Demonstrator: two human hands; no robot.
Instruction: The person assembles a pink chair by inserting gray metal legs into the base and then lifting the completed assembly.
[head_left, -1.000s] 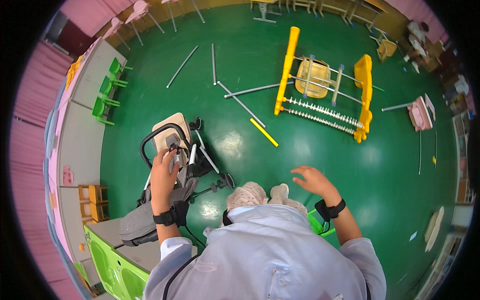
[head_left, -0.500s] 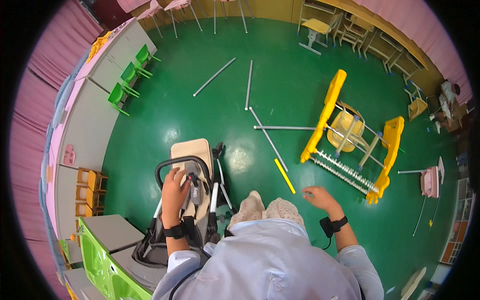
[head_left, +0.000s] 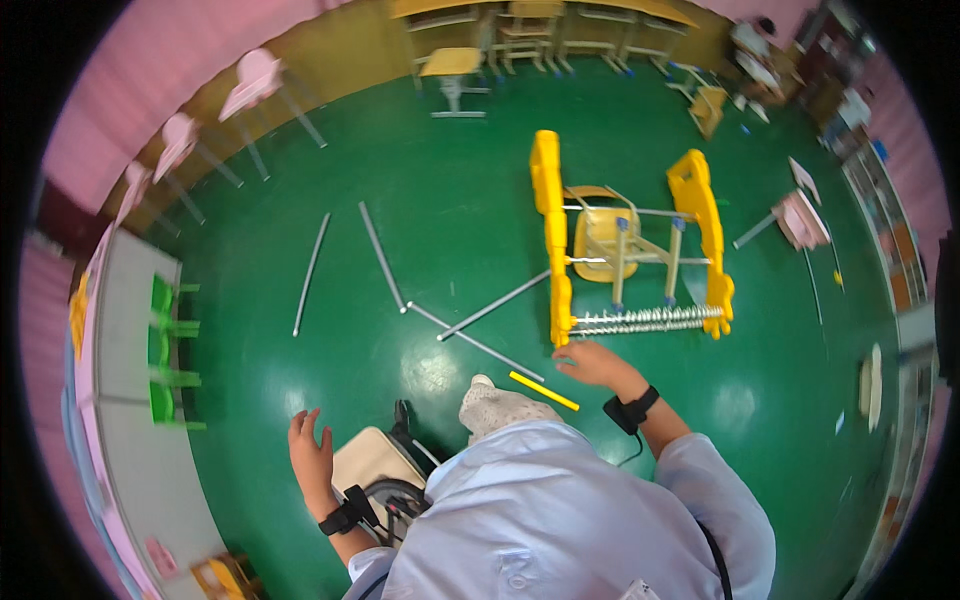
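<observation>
My left hand (head_left: 310, 455) is held out over the floor with its fingers apart, holding nothing. It is nearest to the beige seat (head_left: 372, 458) of a stroller, whose dark handlebar shows partly beside my body. My right hand (head_left: 592, 364) is stretched forward, fingers loosely extended and nothing in them. In view it comes close to the lower end of a yellow side panel (head_left: 548, 215) of a frame; I cannot tell whether it touches. A spiral metal bar (head_left: 645, 322) runs along the frame's near side. Just left of that hand a short yellow bar (head_left: 545, 391) lies on the floor.
Several grey tubes (head_left: 383, 258) lie across the green floor. A yellow chair (head_left: 605, 245) sits within the frame. Small green chairs (head_left: 163, 345) line the left cabinet, with pink high chairs (head_left: 180, 150) beyond. A pink seat (head_left: 800, 222) lies at right. Two people (head_left: 757, 68) are at far right.
My view and body have turned to the right. My left hand has left the stroller's handlebar. My right hand now appears nearer the yellow frame.
</observation>
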